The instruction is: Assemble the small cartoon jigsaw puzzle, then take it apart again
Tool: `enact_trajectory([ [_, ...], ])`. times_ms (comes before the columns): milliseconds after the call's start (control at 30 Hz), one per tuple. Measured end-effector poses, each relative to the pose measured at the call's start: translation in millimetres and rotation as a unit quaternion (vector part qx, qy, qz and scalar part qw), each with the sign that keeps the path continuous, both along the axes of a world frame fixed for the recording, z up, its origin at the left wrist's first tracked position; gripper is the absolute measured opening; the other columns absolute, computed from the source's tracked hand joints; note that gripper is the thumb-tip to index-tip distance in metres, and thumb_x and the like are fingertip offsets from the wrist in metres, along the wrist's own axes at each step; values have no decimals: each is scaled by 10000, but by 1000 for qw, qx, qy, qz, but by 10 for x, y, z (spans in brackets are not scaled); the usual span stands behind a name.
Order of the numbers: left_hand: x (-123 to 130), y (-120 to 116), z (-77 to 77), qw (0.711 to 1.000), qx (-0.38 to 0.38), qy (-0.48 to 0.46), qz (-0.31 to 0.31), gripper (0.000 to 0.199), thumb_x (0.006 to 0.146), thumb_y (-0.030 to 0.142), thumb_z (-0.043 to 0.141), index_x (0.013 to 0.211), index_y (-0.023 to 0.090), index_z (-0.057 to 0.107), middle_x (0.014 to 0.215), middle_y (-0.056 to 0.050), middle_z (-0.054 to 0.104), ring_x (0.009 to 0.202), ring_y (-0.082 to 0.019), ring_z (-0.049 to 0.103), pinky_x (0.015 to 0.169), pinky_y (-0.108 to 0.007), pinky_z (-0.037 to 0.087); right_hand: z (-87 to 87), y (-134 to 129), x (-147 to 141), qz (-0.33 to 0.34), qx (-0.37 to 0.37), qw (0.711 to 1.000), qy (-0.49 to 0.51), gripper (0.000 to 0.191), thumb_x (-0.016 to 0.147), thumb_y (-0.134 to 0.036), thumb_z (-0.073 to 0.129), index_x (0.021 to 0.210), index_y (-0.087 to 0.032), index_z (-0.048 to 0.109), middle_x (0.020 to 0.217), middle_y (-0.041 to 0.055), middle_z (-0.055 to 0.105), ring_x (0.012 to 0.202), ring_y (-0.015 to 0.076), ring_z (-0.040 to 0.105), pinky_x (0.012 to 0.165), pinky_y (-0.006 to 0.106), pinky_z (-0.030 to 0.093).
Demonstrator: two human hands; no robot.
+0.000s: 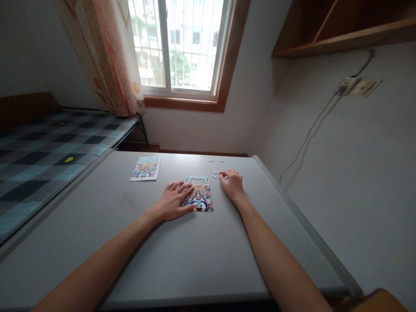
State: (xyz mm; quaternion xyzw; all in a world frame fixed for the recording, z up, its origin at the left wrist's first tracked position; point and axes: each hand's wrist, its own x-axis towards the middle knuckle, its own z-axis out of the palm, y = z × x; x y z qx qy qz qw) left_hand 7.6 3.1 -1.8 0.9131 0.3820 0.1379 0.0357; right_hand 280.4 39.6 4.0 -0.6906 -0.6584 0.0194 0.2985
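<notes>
A partly assembled jigsaw puzzle (pixel 203 197) lies flat on the table, with a blue cartoon dog face at its near end and a gap showing the bare table near its far end. My left hand (pixel 173 200) rests open on its left side, fingers spread and covering part of the picture. To the right of the puzzle, my right hand (pixel 232 184) is bent down over a small cluster of loose puzzle pieces (pixel 215 175). Its thumb and fingertips close on a puzzle piece (pixel 226 177), which they partly hide.
A printed picture sheet (pixel 146 169) lies at the table's (pixel 156 260) far left. Near the far edge are more loose pieces (pixel 221 160). A bed (pixel 68 134) adjoins on the left, a wall with a socket (pixel 362 87) on the right, a window (pixel 182 47) beyond.
</notes>
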Motion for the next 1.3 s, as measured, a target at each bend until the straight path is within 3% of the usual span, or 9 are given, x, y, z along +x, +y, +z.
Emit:
enact_trajectory([
  [167,-14,-8,-13,999,24,-30,3,618,936,583,383,1474,285,329,1468,-37,441,1341,-264,360,1095,-433,255,-26,-57,-144,28,-25,997,-69,260,899,-339,555,1088,-234,700,997,76,635,962,217,516,836,326,327],
  [300,-17,-9,-21,999,24,-41,14,564,952,552,373,1445,277,373,1432,-39,479,1314,-253,392,1075,-429,286,-49,-67,-140,25,-39,995,-85,239,901,-348,556,1060,-251,706,1020,73,630,963,216,509,830,324,323],
  [433,-20,-10,-26,999,22,-40,18,552,953,541,382,1427,261,398,1402,-45,508,1302,-256,402,1067,-428,301,-35,-75,-151,15,-41,996,-78,190,885,-341,578,963,-234,715,1021,66,632,985,217,511,838,318,323],
  [1033,-19,-23,-10,998,12,-53,12,512,949,505,421,1404,272,440,1364,-61,535,1294,-262,410,1078,-442,312,-90,2,-109,9,-54,998,20,177,876,-272,555,887,-195,714,940,75,654,894,182,587,825,270,398],
  [1200,-12,-29,-2,999,5,-45,8,507,953,504,415,1396,260,439,1380,-52,528,1304,-258,399,1085,-446,297,-82,29,-40,53,-61,995,56,316,885,-138,466,1058,-220,717,1009,59,681,882,158,617,836,240,424],
  [1300,-13,-24,-12,999,6,-45,9,503,949,508,421,1386,259,447,1378,-52,529,1302,-260,400,1082,-449,298,-63,32,-5,91,-83,992,41,298,873,-137,496,1025,-216,739,973,65,663,842,150,610,820,236,433],
])
